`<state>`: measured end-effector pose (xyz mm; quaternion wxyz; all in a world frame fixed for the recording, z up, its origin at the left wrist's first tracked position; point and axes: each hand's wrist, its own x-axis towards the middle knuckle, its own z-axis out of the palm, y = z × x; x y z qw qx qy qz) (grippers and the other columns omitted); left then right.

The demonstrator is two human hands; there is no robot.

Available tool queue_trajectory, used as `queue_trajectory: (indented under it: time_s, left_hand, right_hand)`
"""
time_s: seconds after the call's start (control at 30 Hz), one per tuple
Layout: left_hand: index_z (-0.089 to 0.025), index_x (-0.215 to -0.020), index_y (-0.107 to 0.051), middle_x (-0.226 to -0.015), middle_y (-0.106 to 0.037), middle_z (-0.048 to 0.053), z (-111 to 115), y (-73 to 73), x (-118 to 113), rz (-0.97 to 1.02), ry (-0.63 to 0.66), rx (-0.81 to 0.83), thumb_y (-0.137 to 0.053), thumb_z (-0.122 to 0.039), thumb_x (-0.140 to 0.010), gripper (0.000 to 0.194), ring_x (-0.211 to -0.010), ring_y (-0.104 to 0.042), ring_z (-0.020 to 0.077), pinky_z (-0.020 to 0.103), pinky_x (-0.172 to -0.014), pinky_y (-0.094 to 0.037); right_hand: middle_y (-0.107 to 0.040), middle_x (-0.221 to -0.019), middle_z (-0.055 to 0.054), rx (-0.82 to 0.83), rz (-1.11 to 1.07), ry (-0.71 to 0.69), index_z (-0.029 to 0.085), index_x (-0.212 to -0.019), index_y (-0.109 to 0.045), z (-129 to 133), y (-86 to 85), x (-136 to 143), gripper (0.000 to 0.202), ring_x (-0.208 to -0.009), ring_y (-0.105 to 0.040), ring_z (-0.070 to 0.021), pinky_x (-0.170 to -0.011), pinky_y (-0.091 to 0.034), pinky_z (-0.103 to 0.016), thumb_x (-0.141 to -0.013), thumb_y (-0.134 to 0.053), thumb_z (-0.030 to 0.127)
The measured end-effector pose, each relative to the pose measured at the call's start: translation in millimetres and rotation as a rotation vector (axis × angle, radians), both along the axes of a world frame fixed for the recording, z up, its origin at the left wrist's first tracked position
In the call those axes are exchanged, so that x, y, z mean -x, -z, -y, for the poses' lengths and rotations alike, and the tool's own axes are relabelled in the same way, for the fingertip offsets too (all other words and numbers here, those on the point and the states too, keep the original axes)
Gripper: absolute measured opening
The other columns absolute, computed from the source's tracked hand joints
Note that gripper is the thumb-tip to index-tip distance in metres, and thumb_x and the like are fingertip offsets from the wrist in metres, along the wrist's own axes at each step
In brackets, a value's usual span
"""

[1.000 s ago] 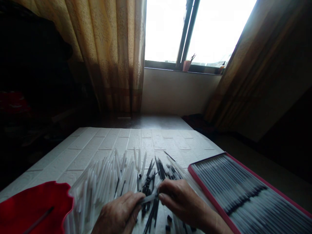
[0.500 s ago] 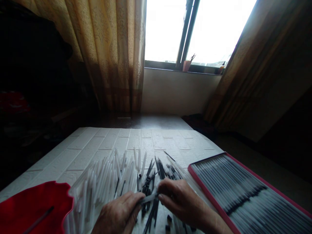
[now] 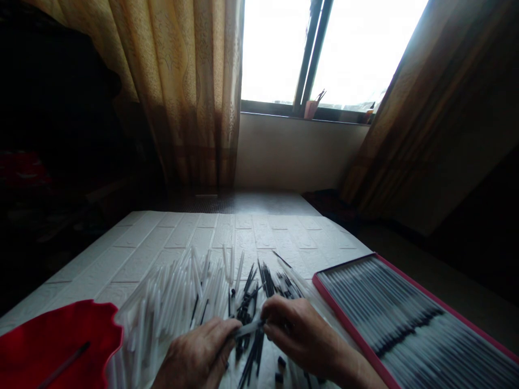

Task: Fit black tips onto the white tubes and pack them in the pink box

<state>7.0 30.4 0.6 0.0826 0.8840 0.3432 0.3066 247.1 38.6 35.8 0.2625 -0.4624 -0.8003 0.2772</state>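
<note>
A translucent white pen barrel (image 3: 248, 328) is stretched between my two hands. My left hand (image 3: 197, 351) is closed around its left end. With thumb and forefinger together, my right hand (image 3: 300, 329) pinches at the barrel's right end; any small part inside that pinch is hidden. Under and behind the hands lie dark pen refills (image 3: 253, 354) in a loose heap. To the left spreads a big pile of clear pen barrels (image 3: 174, 297). A few small black caps (image 3: 279, 370) lie below my right hand.
A pink-rimmed tray (image 3: 344, 313) packed with rows of pens stands on the right. At the front left sits a red container (image 3: 60, 329) with one pen in it. A white brick-patterned table (image 3: 259, 232) holds everything; a window (image 3: 275, 54) is behind.
Both hands stay almost in place around the barrel. My right hand's fingers have shifted very slightly at its end.
</note>
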Motion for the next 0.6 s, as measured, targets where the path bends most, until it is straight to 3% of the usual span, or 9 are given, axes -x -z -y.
queue_trajectory:
  time_s: [0.17,0.23,0.33,0.6]
  left_hand:
    - [-0.023,-0.118,-0.055,-0.095,-0.073,0.003,0.7,0.6,-0.7,0.010,-0.002,-0.033,-0.042,-0.019,-0.098,0.024,-0.087,-0.074,0.0168,0.024,-0.078,-0.060]
    - [-0.023,-0.117,-0.055,-0.095,-0.073,0.003,1.1,-0.5,-1.8,0.010,-0.007,-0.026,-0.042,-0.019,-0.099,0.023,-0.087,-0.074,0.0169,0.025,-0.079,-0.060]
    - [-0.023,-0.116,-0.056,-0.094,-0.073,0.003,0.7,-2.5,-3.1,0.015,-0.013,-0.036,-0.041,-0.020,-0.099,0.022,-0.086,-0.074,0.0171,0.025,-0.078,-0.060]
    - [-0.023,-0.116,-0.057,-0.095,-0.074,0.004,-0.6,-0.8,-1.5,0.025,-0.014,-0.026,-0.044,-0.018,-0.097,0.024,-0.086,-0.075,0.0176,0.025,-0.077,-0.060]
  right_hand:
    - [-0.058,-0.064,0.002,-0.019,0.021,-0.013,0.019,-0.079,-0.061,0.6,-1.6,-0.5,0.012,-0.056,-0.051,-0.0110,-0.055,-0.037,-0.021,-0.085,-0.054,0.024]
    - [-0.058,-0.062,0.004,-0.016,0.009,-0.010,0.020,-0.085,-0.062,0.7,-1.7,-0.6,0.007,-0.053,-0.049,-0.0104,-0.053,-0.035,-0.021,-0.083,-0.056,0.023]
    - [-0.058,-0.060,0.007,-0.010,-0.020,-0.020,0.021,-0.096,-0.061,0.5,-0.4,-0.7,0.017,-0.049,-0.046,-0.0090,-0.050,-0.033,-0.019,-0.080,-0.057,0.016]
    - [-0.057,-0.060,0.006,-0.028,-0.023,-0.018,0.021,-0.086,-0.061,0.3,0.1,0.0,0.010,-0.049,-0.047,-0.0087,-0.050,-0.033,-0.019,-0.079,-0.056,0.015]
